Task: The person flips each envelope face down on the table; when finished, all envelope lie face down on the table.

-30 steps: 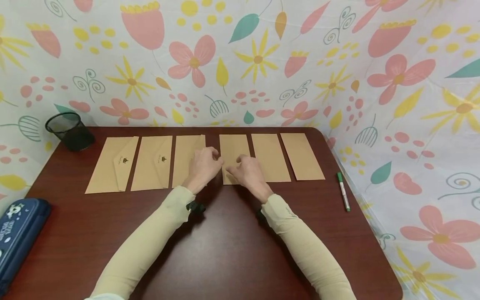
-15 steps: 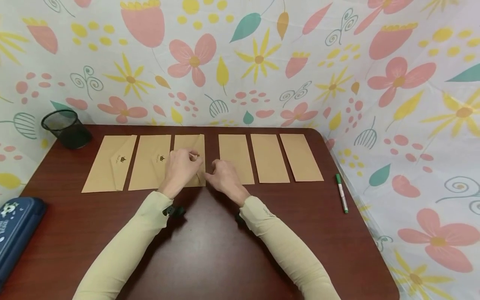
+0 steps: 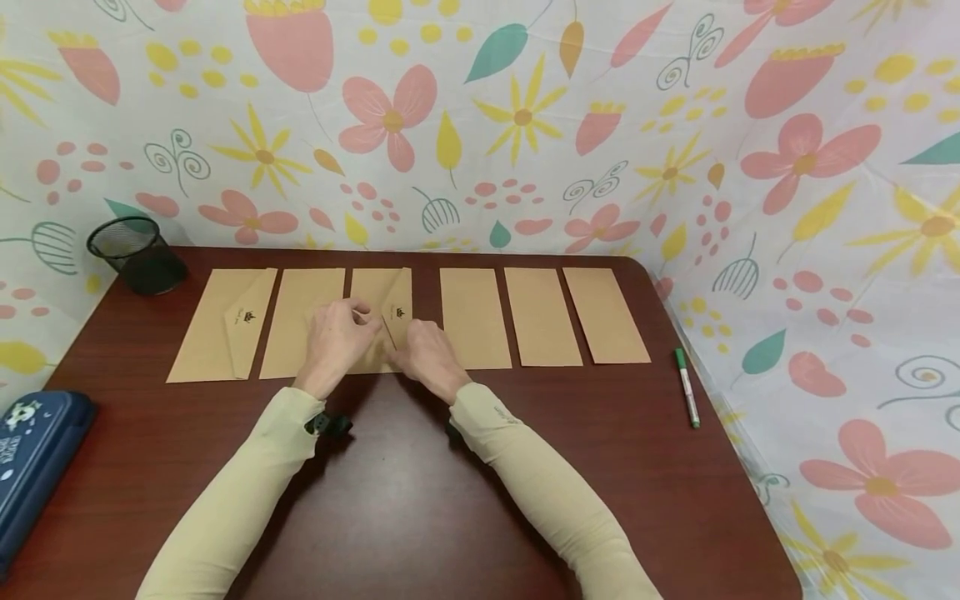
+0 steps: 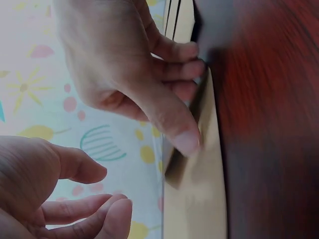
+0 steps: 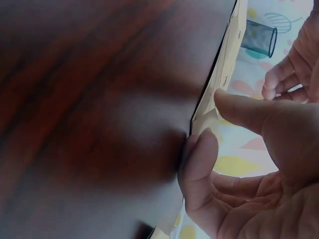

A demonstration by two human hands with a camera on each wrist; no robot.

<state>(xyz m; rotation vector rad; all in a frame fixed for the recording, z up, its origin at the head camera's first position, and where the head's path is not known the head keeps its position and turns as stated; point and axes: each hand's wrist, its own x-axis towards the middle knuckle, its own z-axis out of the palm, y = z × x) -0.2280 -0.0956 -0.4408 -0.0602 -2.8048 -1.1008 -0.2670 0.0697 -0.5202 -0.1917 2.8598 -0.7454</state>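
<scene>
Several brown paper envelopes lie in a row on the table. My right hand (image 3: 426, 354) is at the third envelope (image 3: 400, 292) from the left; its thumb touches the flap side, which bears a small crown print, and its fingers lie around the right edge. In the left wrist view that envelope's flap (image 4: 178, 167) stands slightly lifted. My left hand (image 3: 337, 337) hovers over the gap between the second envelope (image 3: 303, 292) and the third. Its fingers are loosely bent with nothing between them, and it hides the second envelope's flap.
A black mesh pen cup (image 3: 146, 258) stands at the back left. A blue pencil case (image 3: 41, 450) lies at the left edge, a green-capped marker (image 3: 687, 387) at the right. Three plain envelopes (image 3: 476, 317) lie right of my hands. Patterned cloth borders the table.
Both hands have moved left, from around the middle of the row to the third envelope. The right hand has come onto its flap side; the left has moved off it.
</scene>
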